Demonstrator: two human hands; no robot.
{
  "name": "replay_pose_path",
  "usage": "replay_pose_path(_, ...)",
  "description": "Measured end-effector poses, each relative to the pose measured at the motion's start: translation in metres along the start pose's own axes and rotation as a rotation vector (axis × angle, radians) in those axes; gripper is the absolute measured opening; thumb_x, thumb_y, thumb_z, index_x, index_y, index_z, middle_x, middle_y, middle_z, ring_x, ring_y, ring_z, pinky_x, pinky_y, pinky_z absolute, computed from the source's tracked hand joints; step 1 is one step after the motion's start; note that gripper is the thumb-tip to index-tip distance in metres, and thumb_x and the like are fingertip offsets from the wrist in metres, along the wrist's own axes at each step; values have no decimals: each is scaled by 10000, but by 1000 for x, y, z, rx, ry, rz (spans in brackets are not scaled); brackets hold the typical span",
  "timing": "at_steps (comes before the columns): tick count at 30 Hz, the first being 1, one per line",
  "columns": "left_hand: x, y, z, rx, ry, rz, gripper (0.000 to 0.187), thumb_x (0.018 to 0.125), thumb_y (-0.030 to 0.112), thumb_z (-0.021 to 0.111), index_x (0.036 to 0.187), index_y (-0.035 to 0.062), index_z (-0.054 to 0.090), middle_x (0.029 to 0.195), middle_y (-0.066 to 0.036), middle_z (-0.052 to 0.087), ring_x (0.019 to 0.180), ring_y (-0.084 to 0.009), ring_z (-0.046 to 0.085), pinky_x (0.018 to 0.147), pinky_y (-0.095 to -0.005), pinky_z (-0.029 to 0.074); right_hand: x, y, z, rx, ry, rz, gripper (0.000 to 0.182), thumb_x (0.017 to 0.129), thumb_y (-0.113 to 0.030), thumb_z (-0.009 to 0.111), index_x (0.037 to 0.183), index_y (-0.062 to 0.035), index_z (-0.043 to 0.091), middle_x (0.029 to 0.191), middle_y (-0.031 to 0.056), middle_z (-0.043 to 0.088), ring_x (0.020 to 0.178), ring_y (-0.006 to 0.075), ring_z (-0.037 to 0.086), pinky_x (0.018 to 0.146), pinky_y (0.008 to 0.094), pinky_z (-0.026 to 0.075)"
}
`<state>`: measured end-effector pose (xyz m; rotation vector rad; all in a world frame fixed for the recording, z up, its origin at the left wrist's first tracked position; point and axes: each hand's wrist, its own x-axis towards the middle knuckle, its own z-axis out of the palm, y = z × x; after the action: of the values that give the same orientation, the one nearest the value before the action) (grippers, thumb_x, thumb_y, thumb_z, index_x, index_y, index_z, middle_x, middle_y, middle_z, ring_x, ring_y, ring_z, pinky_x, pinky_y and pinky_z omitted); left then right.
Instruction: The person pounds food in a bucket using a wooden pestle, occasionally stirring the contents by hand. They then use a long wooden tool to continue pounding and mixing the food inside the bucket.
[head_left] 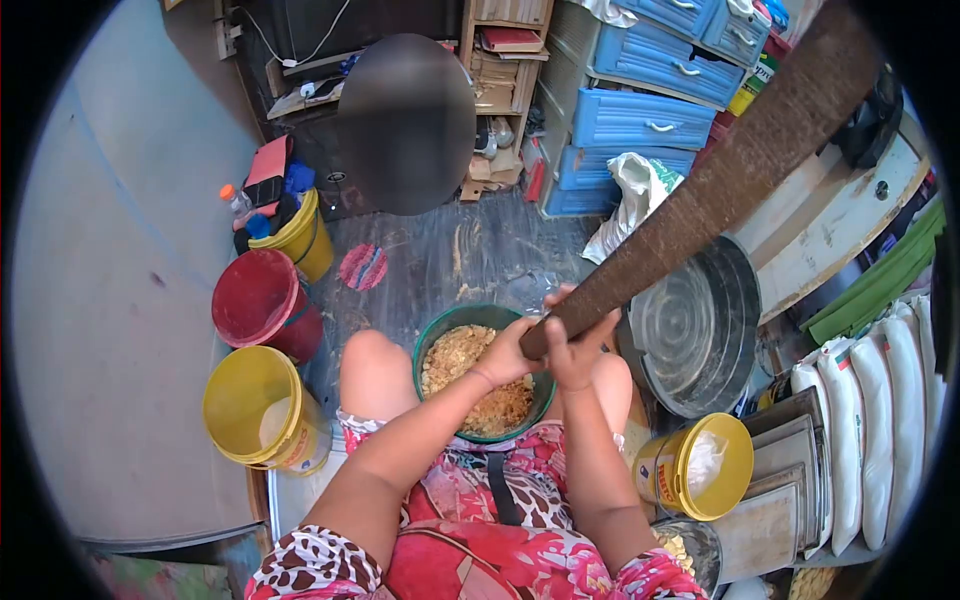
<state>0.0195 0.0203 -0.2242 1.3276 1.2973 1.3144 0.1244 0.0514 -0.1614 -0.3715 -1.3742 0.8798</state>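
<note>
A long brown bar (pixel 690 195) slants from the upper right down to my hands, its lower end over a green basin (pixel 417 352). My left hand (pixel 508 350) is closed round the bar near this end, with some fingers showing beyond it. My right hand (pixel 578 352) grips the bar from the right side, partly hidden by it. Crumbly yellow-brown material (pixel 455 355) fills much of the basin, which sits between my bare knees. Neither hand visibly touches this material.
Left stand a red bucket (pixel 255 300), a yellow bucket (pixel 250 405) and a filled yellow bucket (pixel 312 245). Right are a large black tub (pixel 690 325), a yellow bucket with a white bag (pixel 680 470), trays (pixel 775 500) and stacked sacks (pixel 870 430). Blue drawers (pixel 640 118) stand ahead.
</note>
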Motion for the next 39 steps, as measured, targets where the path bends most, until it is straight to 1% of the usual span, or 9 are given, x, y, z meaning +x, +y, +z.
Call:
replay_pose_path(5,15,126,-12,252,-137,359,570,573,191,787,1065,53,535,985,-152,610,949,-315,597,805,-375,469,102,-112,13,-241,-65,-295,876,746,-151,714,1369,-128,99,1007,148,514,770,187,571,645,313,504)
replay_pose_path(11,31,353,3,345,270,856,588,561,258,791,1050,25,564,872,-134,650,808,-216,641,704,-347,502,239,-290,38,54,-353,-492,321,848,-265,578,1067,-30,576,850,64,604,764,136,598,714,244,478)
replay_pose_path(14,6,434,5,34,10,382,208,706,132,639,769,-62,597,705,-126,616,612,-185,595,579,-293,474,247,-298,52,13,-293,-452,320,850,-264,572,1064,-29,540,788,76,591,694,145,588,639,251,471)
replay_pose_path(18,40,298,4,140,64,611,612,597,101,735,1159,14,508,943,-120,629,894,-210,621,778,-349,489,279,-199,-15,-727,-64,-792,322,852,-264,563,1060,-28,492,704,91,574,599,157,574,538,260,463)
replay_pose_path(20,22,156,13,203,148,473,619,638,46,697,1201,35,440,1078,-171,593,1059,-265,580,883,-359,447,140,-103,3,243,-64,167,792,712,-164,740,1333,9,280,1108,131,542,1036,231,532,906,328,411)
replay_pose_path(21,15,79,16,-11,150,405,627,645,15,688,1220,37,438,1153,-147,565,1126,-242,533,924,-353,421,86,-49,8,-517,24,-383,804,717,-182,756,1322,-8,257,1162,126,488,1069,214,490,916,331,394)
replay_pose_path(23,9,-61,4,-15,-30,-20,616,640,29,720,1193,45,449,1138,-109,557,1090,-224,530,922,-357,426,-6,27,2,-50,3,281,659,726,-203,765,1194,-33,334,1098,81,448,987,181,458,867,337,398)
replay_pose_path(32,-10,-28,5,-30,36,146,603,695,133,751,1208,48,448,1120,-116,570,1065,-201,543,916,-328,430,-19,13,-5,-165,-113,204,627,736,-167,745,1183,-28,327,1008,83,489,918,184,516,836,330,431)
replay_pose_path(39,8,184,-8,296,-73,426,706,704,228,731,1293,18,405,1174,-164,563,1072,-251,565,916,-334,437,88,-125,23,-296,-143,-104,776,690,-191,774,1260,12,287,1129,144,463,1030,241,498,892,371,408)
